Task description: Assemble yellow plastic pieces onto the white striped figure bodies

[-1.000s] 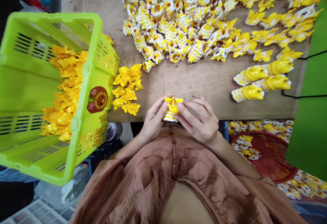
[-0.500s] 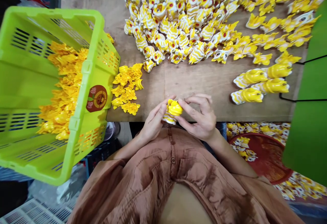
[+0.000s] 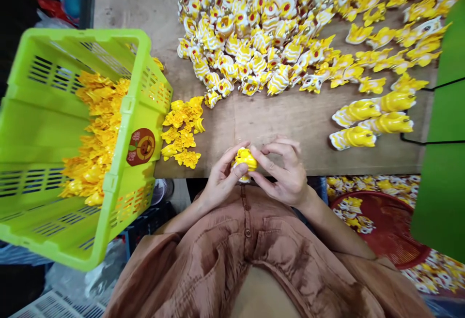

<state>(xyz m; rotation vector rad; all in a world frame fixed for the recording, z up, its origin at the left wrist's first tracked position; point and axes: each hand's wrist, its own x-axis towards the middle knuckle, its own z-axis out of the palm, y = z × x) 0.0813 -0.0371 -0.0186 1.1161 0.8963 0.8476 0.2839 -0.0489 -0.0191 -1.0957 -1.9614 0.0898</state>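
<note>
Figurine: glossy yellow and white, rounded, looks like hard plastic; just one, in both hands at the table's near edge, partly covered by fingers
Left hand: reaching in from the side, thumb across the front and fingers behind, closed pretty snugly on it
Right hand: thumb and forefinger a small gap apart, tips pinching the figurine's right side, other fingers loosely bent
Striped figures: four, shiny, lying down by the table's right end
Heap: wavy-striped parts, way too jumbled to count
Crate: one, lime green, slotted, with spiky yellow pieces inside
Table: one, brown, flat, wood-looking
</note>
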